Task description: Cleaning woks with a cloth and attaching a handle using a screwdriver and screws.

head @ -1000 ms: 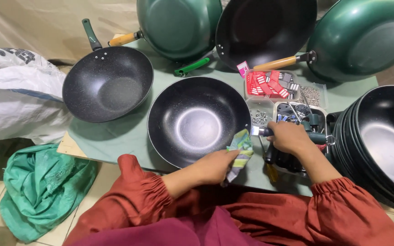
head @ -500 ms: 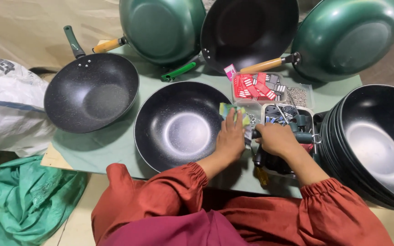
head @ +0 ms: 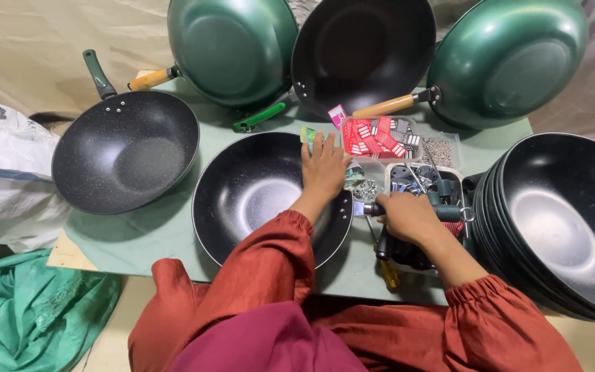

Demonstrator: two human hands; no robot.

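My left hand (head: 324,167) lies flat with fingers spread over the far right rim of a black speckled pan (head: 263,200) that has no handle; a small green packet (head: 309,135) sticks out under the fingertips. My right hand (head: 408,217) is closed around a dark tool (head: 449,212) with a metal tip, just right of that pan. Small clear trays hold red and black parts (head: 379,136), grey screws (head: 439,151) and metal pieces (head: 414,179).
A handled black pan (head: 125,151) sits at the left. Two green pans (head: 232,48) (head: 507,58) and a black one (head: 363,52) lean at the back. A stack of black pans (head: 559,220) is at the right. White sack (head: 1,172) and green cloth (head: 29,310) lie left.
My left hand has moved from the near edge of the pan up across it to the far right rim, carrying the green packet. The view has shifted slightly.
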